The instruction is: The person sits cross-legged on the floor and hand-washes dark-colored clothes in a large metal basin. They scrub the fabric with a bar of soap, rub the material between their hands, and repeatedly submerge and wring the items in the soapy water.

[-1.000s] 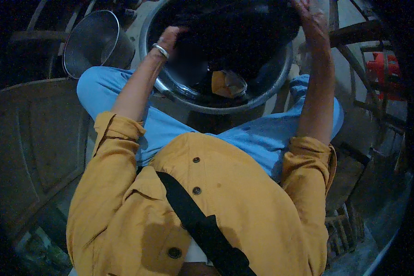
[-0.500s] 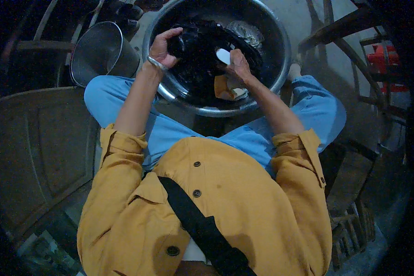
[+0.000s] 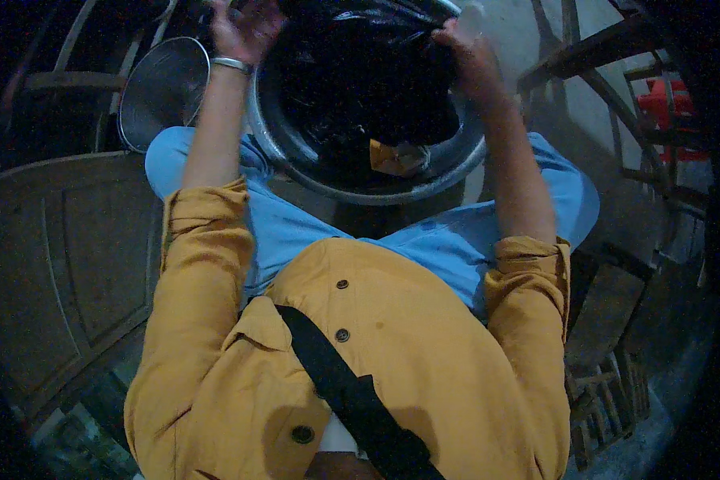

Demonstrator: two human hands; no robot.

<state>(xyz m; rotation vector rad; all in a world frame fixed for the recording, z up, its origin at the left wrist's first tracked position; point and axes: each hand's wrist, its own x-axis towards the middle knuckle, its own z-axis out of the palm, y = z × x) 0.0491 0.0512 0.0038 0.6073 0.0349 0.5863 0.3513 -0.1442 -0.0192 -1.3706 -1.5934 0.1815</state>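
Observation:
A wet, shiny black cloth [image 3: 360,72] is spread out and lifted over a large round metal basin [image 3: 368,196]. At its left edge my left hand [image 3: 248,30], with a bracelet at the wrist, is closed on the cloth; its fingertips are blurred and partly cut off at the top. My right hand [image 3: 470,60] grips the cloth's right edge, above the basin's right rim. A pale oval object [image 3: 473,16], smeared by motion, shows at that hand; its kind is unclear. In the near part of the basin lies an orange-and-white piece [image 3: 396,158], partly under the cloth.
A metal bucket [image 3: 164,94] stands left of the basin, close to my left forearm. Wooden frames [image 3: 584,56] and a red object [image 3: 668,104] are at the right. A wooden panel [image 3: 72,256] lies on the left. My knees flank the basin.
Both hands have moved up and apart, raising and spreading the black cloth. The pale oval object went up and right with my right hand. A clear, crumpled bag in the basin is now hidden.

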